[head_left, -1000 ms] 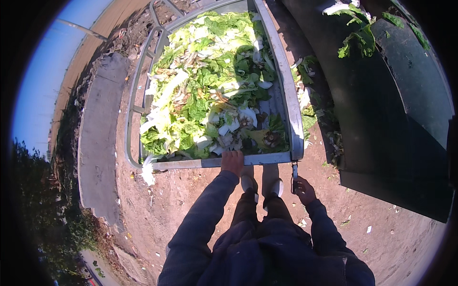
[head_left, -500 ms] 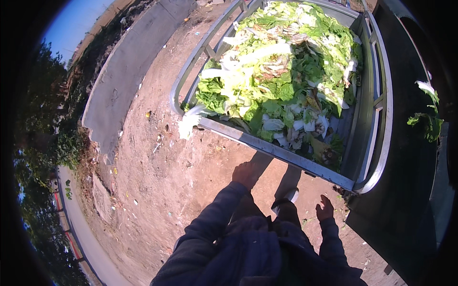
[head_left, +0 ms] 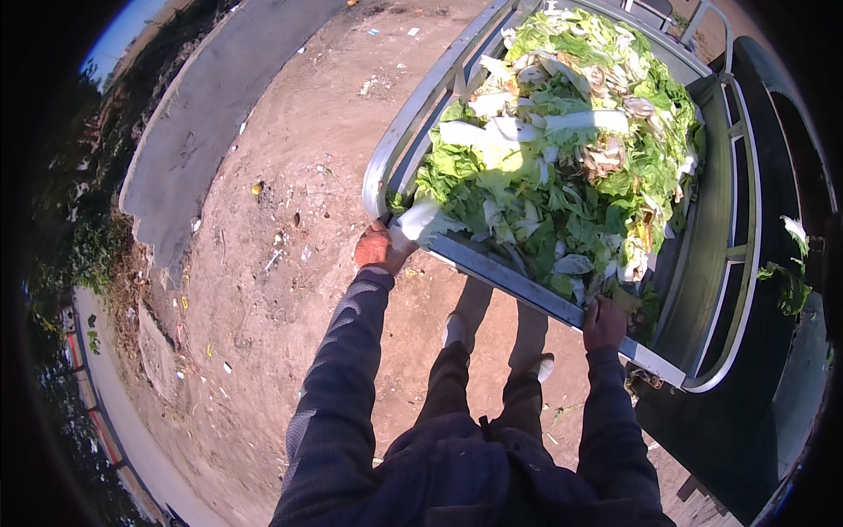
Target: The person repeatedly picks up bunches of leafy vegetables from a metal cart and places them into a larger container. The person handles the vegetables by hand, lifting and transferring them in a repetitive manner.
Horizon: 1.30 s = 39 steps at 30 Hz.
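A metal cargo bed [head_left: 537, 286] holds a heap of Chinese cabbage leaves [head_left: 575, 140], green and white with some browned ones. A pale leaf [head_left: 425, 220] hangs over its near left corner. My left hand [head_left: 378, 249] is closed at that corner, against the leaf's white stem. Whether the fingers grip the stem or the metal behind it I cannot tell. Farther right along the near edge, my right hand [head_left: 604, 323] has its fingers hooked over the top of the rim, close to the loose leaves inside.
Railings [head_left: 746, 220] line the bed's sides. On the right lie dark panels [head_left: 720, 413], with a leaf [head_left: 795, 272] caught there. My shoes [head_left: 454, 329] stand on dirt ground [head_left: 263, 325] dotted with litter. A grey concrete slab [head_left: 189, 132] runs along the left, near trees and a road.
Both hands have reached forward from hanging free: the left to the bed's near left corner, the right onto the rim. The bed sits farther right in view.
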### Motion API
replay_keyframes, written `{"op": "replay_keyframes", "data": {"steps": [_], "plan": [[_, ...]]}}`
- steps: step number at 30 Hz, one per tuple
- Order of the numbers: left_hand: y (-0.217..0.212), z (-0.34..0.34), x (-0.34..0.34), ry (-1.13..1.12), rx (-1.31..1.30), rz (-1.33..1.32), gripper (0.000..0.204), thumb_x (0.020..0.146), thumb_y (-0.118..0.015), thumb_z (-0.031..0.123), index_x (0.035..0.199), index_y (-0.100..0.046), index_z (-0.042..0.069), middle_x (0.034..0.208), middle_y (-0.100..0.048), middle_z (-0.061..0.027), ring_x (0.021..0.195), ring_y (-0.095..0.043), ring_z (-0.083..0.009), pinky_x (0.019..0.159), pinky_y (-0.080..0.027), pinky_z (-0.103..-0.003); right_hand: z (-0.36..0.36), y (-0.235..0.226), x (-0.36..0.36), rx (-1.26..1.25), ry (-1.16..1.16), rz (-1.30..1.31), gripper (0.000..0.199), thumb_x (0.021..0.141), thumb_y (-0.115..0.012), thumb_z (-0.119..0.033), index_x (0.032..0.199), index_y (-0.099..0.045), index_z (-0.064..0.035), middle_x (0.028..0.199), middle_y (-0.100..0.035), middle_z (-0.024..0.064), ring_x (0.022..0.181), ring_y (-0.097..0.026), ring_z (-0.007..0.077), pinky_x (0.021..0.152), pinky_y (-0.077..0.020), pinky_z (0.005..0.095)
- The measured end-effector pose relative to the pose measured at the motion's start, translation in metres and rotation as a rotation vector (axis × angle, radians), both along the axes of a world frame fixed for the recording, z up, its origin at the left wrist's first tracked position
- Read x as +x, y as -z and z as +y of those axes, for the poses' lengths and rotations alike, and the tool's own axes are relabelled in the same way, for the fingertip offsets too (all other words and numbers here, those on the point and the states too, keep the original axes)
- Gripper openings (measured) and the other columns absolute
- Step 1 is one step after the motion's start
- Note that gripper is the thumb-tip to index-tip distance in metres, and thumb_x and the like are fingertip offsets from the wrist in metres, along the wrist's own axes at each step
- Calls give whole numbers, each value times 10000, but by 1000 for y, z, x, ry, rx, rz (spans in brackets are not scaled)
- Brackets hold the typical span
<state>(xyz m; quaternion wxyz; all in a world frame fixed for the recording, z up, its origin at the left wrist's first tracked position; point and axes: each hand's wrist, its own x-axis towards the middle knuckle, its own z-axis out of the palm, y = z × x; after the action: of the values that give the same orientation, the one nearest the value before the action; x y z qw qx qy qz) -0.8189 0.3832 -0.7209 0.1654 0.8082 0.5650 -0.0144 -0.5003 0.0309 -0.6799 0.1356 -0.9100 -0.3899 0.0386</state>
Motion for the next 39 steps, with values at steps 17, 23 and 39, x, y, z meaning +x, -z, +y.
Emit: {"op": "replay_keyframes", "data": {"steps": [17,23,39], "plan": [[-271,55,161,202,-717,-821,306,888,-747,267,1023,-669,3,797,-672,3,640,-571,-35,504,-435,-186,-2,19,4,6,100,-45,205,907,-568,-280,860,-675,-112,794,-649,100,756,-649,335,669,-495,465],[-263,129,194,574,339,-926,479,868,-764,403,1098,-623,8,923,-675,-78,854,-653,-139,709,-534,-278,0,15,4,69,88,-26,185,896,-582,-248,891,-686,-95,812,-665,109,752,-647,337,670,-491,468],[267,-3,-49,-428,-350,-619,447,782,-743,141,1186,-584,34,1117,-688,-144,1034,-658,-266,858,-530,-373,10,18,1,-58,79,67,301,955,-482,-255,877,-711,-75,798,-666,166,774,-652,385,681,-501,463]]}}
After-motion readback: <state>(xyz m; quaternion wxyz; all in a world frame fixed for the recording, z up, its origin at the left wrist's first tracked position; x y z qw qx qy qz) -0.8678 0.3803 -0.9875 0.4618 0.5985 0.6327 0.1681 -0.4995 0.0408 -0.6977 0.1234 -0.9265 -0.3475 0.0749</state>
